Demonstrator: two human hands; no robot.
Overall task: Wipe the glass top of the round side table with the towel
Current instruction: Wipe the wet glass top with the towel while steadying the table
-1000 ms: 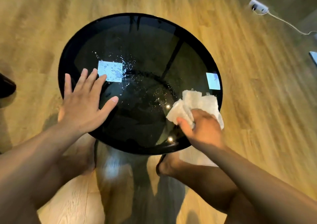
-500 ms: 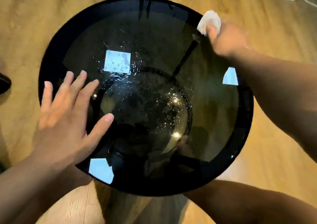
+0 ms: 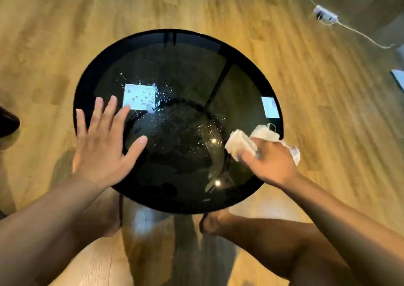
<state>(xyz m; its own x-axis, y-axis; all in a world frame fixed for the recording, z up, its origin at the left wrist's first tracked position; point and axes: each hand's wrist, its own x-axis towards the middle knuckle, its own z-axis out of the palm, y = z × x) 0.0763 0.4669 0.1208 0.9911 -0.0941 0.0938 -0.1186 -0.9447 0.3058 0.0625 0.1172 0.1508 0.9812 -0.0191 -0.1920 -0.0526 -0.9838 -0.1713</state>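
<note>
The round side table has a dark glass top with a black rim and stands on a wooden floor. Water droplets speckle the middle of the glass. My left hand lies flat with fingers spread on the left side of the top. My right hand grips a crumpled white towel and presses it on the glass near the right front edge. Part of the towel hangs past the rim.
A white power adapter with a cable lies on the floor at the back right. A dark object sits at the left edge. My bare feet stand on the floor under the near edge of the table.
My right hand swept the towel from the far right edge back to the near right edge. The left hand stayed flat on the glass. The camera pulled back from the table.
</note>
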